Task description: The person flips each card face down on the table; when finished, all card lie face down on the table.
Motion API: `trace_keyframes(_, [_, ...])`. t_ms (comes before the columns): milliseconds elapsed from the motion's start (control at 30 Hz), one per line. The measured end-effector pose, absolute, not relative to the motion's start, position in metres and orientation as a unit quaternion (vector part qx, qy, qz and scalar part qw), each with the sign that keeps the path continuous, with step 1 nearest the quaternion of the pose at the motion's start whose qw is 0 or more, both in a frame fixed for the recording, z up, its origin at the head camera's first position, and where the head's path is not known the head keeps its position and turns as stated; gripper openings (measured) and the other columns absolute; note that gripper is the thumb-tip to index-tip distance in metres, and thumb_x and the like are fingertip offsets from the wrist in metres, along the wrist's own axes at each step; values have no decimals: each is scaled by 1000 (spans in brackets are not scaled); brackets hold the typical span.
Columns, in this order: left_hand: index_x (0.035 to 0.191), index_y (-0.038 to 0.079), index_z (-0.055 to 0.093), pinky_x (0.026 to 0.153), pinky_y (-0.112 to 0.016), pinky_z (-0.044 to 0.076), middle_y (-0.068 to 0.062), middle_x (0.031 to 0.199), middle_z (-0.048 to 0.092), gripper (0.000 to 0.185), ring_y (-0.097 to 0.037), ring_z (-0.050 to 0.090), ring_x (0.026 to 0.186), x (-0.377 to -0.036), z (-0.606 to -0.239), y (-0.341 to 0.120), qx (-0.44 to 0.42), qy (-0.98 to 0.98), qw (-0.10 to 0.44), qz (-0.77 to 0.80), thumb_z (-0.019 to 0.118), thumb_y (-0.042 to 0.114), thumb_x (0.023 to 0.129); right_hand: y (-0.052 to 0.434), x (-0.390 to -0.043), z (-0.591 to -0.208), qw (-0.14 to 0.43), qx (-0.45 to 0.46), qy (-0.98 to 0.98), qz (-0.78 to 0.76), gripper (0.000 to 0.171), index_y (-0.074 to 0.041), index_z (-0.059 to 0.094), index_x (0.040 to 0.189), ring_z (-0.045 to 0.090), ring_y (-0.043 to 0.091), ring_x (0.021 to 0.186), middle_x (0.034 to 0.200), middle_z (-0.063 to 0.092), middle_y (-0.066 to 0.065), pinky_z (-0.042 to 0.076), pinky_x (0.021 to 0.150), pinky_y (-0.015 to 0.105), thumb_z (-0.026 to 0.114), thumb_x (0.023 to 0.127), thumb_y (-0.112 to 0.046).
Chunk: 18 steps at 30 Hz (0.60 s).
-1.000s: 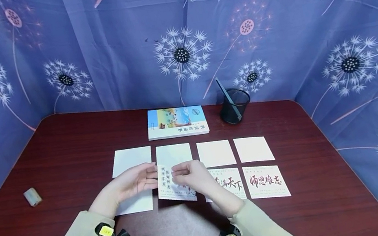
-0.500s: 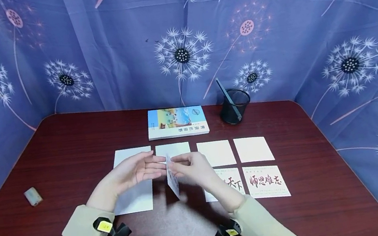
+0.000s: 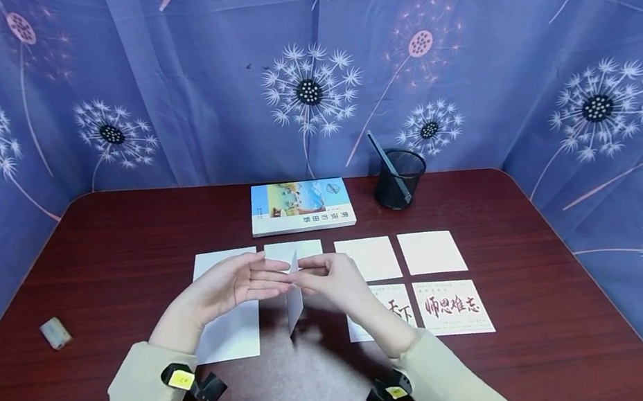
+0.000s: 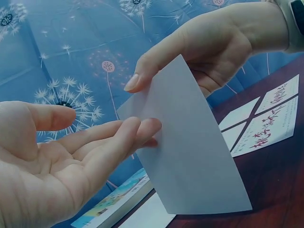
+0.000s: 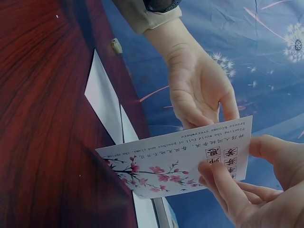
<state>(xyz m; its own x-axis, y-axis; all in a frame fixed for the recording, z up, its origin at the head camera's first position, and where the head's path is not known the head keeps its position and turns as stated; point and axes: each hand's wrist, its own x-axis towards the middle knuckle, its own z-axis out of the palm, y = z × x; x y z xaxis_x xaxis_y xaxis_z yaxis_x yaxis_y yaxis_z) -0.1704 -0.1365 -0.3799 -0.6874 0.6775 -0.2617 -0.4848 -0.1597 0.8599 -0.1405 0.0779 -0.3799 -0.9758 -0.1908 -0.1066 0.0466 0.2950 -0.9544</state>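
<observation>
A white card stands on edge above the table, seen almost edge-on in the head view. My right hand pinches its upper part between thumb and fingers. On the other side, the straight fingers of my left hand touch the card, palm turned up. The left wrist view has the card's blank back facing my left hand. Printed pink blossoms, Chinese characters and English lines cover the card's front in the right wrist view.
Several blank white cards lie in rows, with red-lettered cards at the right. Behind them are a book and a black mesh pen cup holding a pen. A small pale block lies at the left on the dark-red table.
The card has swung from showing its printed face to standing edge-on, its blank back turned towards my left hand. My left hand has shifted right and slightly up.
</observation>
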Motion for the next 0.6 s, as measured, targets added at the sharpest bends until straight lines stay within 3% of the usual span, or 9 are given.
trace_keyframes(200, [143, -20, 26, 98, -33, 52, -15, 121, 67, 55, -20, 69, 106, -171, -385, -136, 100, 526, 392, 748, 29, 23, 108, 83, -139, -384, 107, -28, 774, -624, 42, 11, 63, 121, 71, 23, 96, 113, 69, 27, 61, 80, 32, 68, 87, -13])
trace_keyframes(400, [143, -21, 26, 96, -29, 54, -21, 126, 63, 55, -18, 68, 107, -172, -393, -137, 118, 538, 397, 735, 26, 22, 108, 92, -140, -393, 130, 6, 747, -652, 44, 14, 59, 123, 67, 10, 84, 113, 68, 29, 60, 80, 30, 64, 84, -4])
trace_keyframes(600, [143, -21, 24, 98, -28, 53, -28, 134, 56, 54, -18, 68, 109, -172, -401, -138, 126, 543, 398, 729, 24, 20, 108, 101, -139, -406, 148, 3, 750, -645, 42, 17, 58, 122, 67, 11, 83, 111, 68, 30, 60, 82, 34, 62, 83, 1])
